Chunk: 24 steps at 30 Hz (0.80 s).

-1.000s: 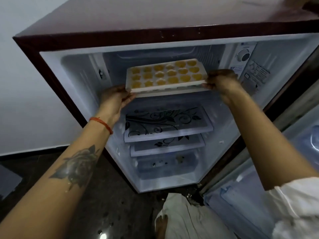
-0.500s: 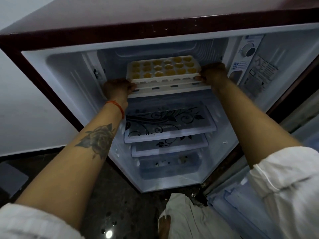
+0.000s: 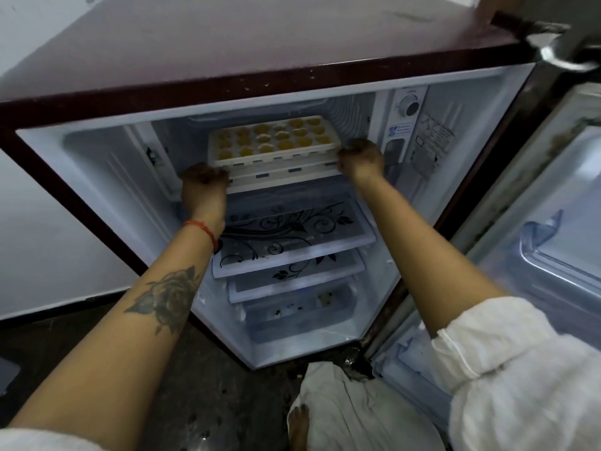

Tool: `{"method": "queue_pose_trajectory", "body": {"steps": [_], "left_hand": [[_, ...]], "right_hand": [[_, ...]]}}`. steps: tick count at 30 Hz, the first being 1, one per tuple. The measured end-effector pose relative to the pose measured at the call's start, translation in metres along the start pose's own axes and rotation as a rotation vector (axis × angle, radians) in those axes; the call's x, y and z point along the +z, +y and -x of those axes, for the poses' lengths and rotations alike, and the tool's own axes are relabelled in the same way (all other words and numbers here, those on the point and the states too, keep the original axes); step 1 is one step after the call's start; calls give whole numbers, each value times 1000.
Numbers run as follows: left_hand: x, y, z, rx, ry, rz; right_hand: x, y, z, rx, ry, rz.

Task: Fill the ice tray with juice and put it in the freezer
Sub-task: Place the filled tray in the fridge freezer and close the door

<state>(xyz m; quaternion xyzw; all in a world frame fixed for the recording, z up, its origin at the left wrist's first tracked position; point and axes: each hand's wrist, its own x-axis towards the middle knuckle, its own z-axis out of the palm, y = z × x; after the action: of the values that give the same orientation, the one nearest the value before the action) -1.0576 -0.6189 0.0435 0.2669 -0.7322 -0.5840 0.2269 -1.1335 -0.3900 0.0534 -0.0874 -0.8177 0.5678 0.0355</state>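
One ice tray [image 3: 272,140], two hands, at the freezer [image 3: 260,125] mouth.
Head view: left hand [image 3: 204,187] and right hand [image 3: 361,156] each curl round an end of the white tray, its three rows holding orange juice, over the white ledge [image 3: 286,179]; open room above and behind; two patterned shelves [image 3: 292,236] below.

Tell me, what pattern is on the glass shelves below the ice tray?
Black swirling vines with leaves on the shelves, clearest in the head view.

Left hand [image 3: 204,187]: my arm stretched forward, fingers curled shut.
Right hand [image 3: 361,159]: my arm stretched forward, fingers curled shut.
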Motion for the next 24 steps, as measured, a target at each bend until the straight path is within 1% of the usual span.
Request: {"method": "queue_pose_trajectory", "body": {"steps": [4,6,9,12,14,16,18,19,21,24], "left_hand": [[0,-16,50,135,18,-9],[0,-27,84,160,-52,-55],[5,-42,137,187,-243,-155],[16,-49,192,197,-504,-321],[25,-49,232,223,-655,-438],[32,-46,274,275,-771,-506],[38,-39,313,346,-856,-516],[41,-34,333,395,-881,-508],[48,-19,367,527,-897,-478],[64,12,411,777,-881,-422]], "right_hand": [[-23,22,54,-65,15,76],[-37,35,88,-131,-4,139],[-67,52,141,-256,-56,239],[-109,68,195,-348,-75,353],[-144,77,231,-382,-65,382],[-183,86,264,-403,-28,402],[-222,94,294,-434,71,427],[-242,98,308,-446,148,452],[-278,102,330,-467,349,507],[-333,107,352,-480,668,595]]}}
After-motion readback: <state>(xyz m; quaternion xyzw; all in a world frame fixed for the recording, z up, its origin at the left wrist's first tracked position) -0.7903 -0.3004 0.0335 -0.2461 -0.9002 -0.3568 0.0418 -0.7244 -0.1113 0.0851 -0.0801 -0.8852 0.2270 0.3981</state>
